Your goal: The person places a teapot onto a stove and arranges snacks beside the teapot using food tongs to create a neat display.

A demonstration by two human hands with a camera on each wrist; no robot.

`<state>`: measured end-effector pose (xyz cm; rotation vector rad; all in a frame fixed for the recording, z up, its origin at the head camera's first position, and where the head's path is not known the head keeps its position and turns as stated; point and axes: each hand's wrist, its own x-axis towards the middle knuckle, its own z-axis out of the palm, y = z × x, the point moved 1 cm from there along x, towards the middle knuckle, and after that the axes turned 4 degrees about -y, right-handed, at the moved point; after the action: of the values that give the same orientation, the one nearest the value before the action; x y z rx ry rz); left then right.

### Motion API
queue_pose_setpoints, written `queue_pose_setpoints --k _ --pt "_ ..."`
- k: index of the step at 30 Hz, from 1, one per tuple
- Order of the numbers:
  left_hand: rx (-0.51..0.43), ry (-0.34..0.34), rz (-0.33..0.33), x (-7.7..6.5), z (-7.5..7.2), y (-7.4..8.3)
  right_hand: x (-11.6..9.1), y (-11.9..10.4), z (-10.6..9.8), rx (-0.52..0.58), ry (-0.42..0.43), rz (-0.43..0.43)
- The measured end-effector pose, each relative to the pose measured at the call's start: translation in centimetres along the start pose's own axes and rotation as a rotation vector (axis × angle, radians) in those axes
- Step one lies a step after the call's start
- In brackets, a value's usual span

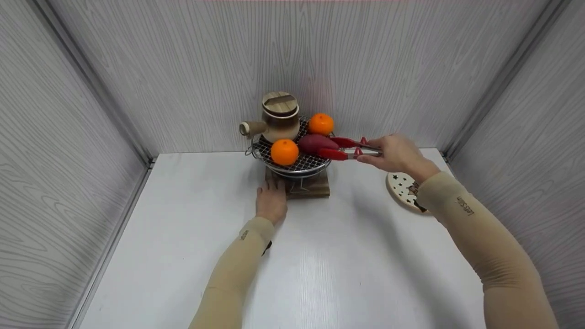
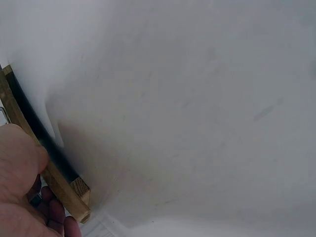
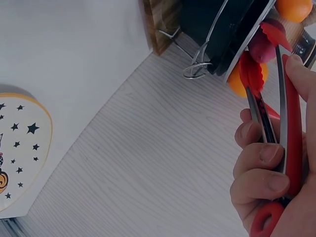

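Note:
My right hand (image 1: 396,153) grips red-tipped tongs (image 3: 292,123), their two tips on either side of a purple sweet potato (image 1: 314,144). The sweet potato lies on the round wire grill rack (image 1: 305,163) of a small dark stove (image 3: 201,37). Two oranges sit on the rack too: one orange (image 1: 284,152) at the front left, the other orange (image 1: 321,124) at the back right. Behind them stands a brown-and-cream side-handled teapot (image 1: 281,123) with a wooden lid. My left hand (image 1: 271,201) holds the edge of the wooden base (image 2: 61,190) under the stove, thumb and fingers on opposite sides.
A round cream plaque (image 1: 402,189) with dark stars lies on the white table (image 1: 301,274) at the right, partly covered by my right forearm. Grey wood-grain walls (image 1: 205,68) close off the back and both sides, the back one close behind the stove.

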<state>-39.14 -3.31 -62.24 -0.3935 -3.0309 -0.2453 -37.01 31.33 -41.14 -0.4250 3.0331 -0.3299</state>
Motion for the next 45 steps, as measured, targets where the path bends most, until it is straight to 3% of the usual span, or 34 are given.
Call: queue_pose_setpoints --k 14,29,45 --pt "0.001 0.006 0.009 0.0 0.1 0.0 -0.3 0.1 0.3 0.056 -0.012 0.022" --pt "-0.015 0.032 0.012 -0.1 -0.2 0.2 -0.5 0.6 0.2 0.056 0.022 -0.013" --pt "0.018 -0.014 0.008 -0.1 -0.3 0.2 -2.0 1.6 -0.3 0.076 0.050 0.016"
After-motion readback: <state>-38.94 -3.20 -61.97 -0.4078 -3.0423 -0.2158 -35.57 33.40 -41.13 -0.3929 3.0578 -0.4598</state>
